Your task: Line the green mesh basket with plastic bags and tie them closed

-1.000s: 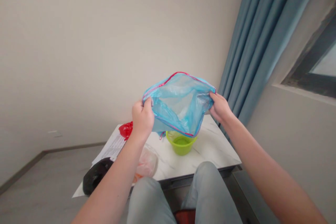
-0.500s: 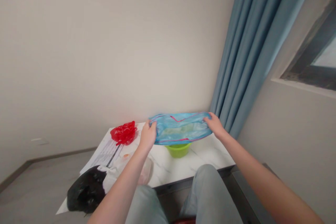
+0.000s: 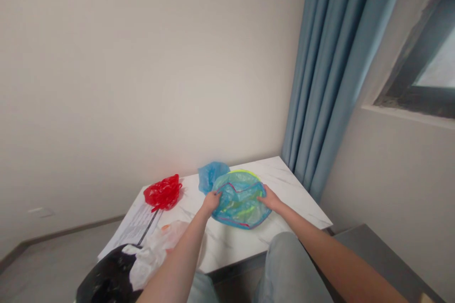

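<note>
A thin blue plastic bag (image 3: pixel 239 205) with a red-edged opening lies stretched over a lime-green plastic basket (image 3: pixel 245 171), whose rim shows only at the far side. A loose fold of the bag (image 3: pixel 212 176) bunches behind it on the table. My left hand (image 3: pixel 211 202) grips the bag's near left edge. On the right side, my right hand (image 3: pixel 270 198) holds the bag's edge with its fingers. The basket's body is hidden under the bag.
The white marble tabletop (image 3: pixel 227 251) also bears a crumpled red plastic bag (image 3: pixel 163 193) and printed papers (image 3: pixel 137 228). A white plastic bag (image 3: pixel 152 255) and a black bag (image 3: pixel 108 280) lie at the near left corner. My knees (image 3: pixel 291 270) sit below the front edge.
The blue bag has dropped from above the basket and now covers its top. Both hands have moved down with it, and the opening has spread around the rim.
</note>
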Action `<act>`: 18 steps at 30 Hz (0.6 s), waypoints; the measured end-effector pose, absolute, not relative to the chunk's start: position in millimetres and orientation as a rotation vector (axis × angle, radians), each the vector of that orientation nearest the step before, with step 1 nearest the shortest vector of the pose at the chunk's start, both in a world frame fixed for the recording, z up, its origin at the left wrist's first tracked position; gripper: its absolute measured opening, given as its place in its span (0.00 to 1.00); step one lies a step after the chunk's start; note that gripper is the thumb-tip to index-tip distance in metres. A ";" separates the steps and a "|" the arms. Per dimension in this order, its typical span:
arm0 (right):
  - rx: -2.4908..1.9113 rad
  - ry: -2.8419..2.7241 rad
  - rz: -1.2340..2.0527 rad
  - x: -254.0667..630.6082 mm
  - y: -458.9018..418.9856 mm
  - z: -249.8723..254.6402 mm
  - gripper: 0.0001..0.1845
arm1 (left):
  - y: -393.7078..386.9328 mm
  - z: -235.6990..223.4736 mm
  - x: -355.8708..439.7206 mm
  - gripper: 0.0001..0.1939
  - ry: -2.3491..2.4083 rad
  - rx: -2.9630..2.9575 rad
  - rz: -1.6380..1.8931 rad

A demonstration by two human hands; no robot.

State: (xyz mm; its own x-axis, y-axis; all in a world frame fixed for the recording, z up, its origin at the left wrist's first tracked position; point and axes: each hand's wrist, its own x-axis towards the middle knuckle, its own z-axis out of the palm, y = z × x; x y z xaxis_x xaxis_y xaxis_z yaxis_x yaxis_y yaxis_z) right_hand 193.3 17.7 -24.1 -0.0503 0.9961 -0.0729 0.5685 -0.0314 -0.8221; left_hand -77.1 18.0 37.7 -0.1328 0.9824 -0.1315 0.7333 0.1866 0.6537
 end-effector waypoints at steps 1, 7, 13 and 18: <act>-1.699 -1.680 0.926 191.7 15.9 -24.6 0.30 | 17.4 35.4 -76.7 0.14 1.932 1.605 0.584; -1.914 -1.766 0.813 192.8 -6.5 -12.4 0.28 | 3.2 25.1 -77.4 0.15 2.022 1.612 0.467; -2.080 -1.916 0.722 196.5 -49.8 0.1 0.27 | -37.5 22.4 -79.0 0.13 1.992 1.643 0.328; -2.213 -2.113 0.570 190.6 -81.3 22.9 0.23 | -66.0 37.1 -82.2 0.12 1.980 1.702 0.317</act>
State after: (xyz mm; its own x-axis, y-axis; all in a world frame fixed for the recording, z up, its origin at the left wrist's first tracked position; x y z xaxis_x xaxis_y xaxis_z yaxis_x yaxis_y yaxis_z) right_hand 190.6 -81.3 22.9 0.0113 0.9706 -0.2404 0.9598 -0.0780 -0.2697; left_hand -82.2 -66.0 37.1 -0.0881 0.9709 -0.2229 0.8529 0.1891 0.4867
